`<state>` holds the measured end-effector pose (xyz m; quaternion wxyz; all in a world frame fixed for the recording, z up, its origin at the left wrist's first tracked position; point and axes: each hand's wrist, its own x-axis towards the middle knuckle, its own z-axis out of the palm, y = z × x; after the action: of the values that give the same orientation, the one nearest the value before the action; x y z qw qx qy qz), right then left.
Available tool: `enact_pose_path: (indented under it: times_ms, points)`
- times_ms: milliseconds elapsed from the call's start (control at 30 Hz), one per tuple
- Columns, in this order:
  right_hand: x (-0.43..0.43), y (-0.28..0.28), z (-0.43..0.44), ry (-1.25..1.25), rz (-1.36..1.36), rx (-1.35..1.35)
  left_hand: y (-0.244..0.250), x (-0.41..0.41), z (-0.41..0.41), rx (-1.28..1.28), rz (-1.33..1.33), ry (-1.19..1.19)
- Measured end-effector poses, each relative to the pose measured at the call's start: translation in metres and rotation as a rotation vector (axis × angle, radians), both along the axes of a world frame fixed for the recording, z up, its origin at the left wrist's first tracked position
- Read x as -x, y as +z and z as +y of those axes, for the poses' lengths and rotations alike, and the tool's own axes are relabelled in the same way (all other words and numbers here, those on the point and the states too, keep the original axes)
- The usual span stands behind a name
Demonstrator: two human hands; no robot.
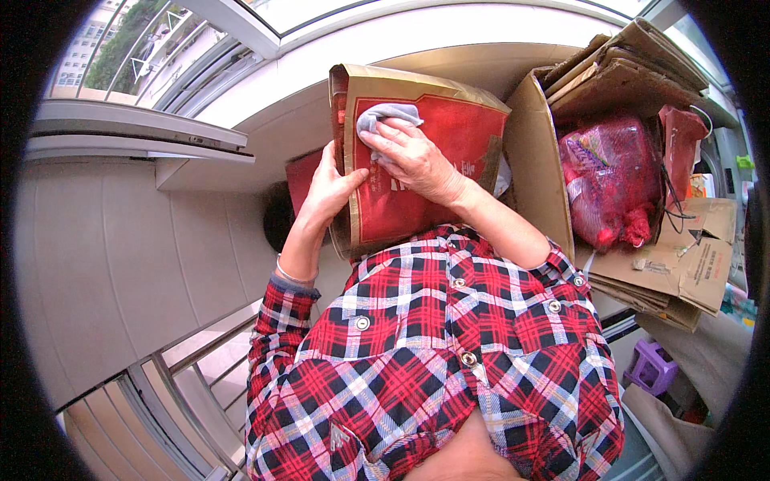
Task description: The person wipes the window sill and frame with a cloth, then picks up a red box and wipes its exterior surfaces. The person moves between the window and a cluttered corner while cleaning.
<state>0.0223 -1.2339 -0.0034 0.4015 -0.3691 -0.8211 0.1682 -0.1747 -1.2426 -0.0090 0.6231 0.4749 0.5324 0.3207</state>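
Observation:
A large red paper bag with gold-brown edges [433, 198] stands tilted before my chest, with pale writing on its face. My right hand [412, 156] presses a folded grey cloth [391, 114] against the upper left of that face, fingers bent over the cloth. At the bag's left edge, my left hand [332, 183] grips the side, its thumb on the front and the other fingers partly hidden behind.
Right of the bag stands an open cardboard box [538, 162] beside a pink plastic-wrapped bundle [613, 180]. Flattened cardboard [680, 258] lies nearby, and a purple plastic stool [651, 368] is lower right. A window frame [138, 129] juts in at left.

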Motion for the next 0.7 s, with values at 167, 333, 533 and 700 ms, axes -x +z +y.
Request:
enact_pose_path:
  times_ms: [167, 333, 533, 700]
  points:
    - [-0.034, -0.017, 0.012, -0.12, -0.039, 0.024, -0.014, 0.011, -0.003, 0.011, 0.006, 0.044]
    - [-0.044, -0.01, 0.007, -0.327, 0.022, 0.241, 0.0, 0.011, -0.003, 0.033, 0.045, 0.051]
    - [0.004, 0.041, 0.016, -0.018, -0.286, -0.004, 0.0, 0.003, 0.001, -0.179, 0.231, -0.078]
    - [0.007, 0.069, 0.031, 0.003, -0.471, 0.107, 0.0, 0.002, -0.004, -0.127, 0.207, -0.026]
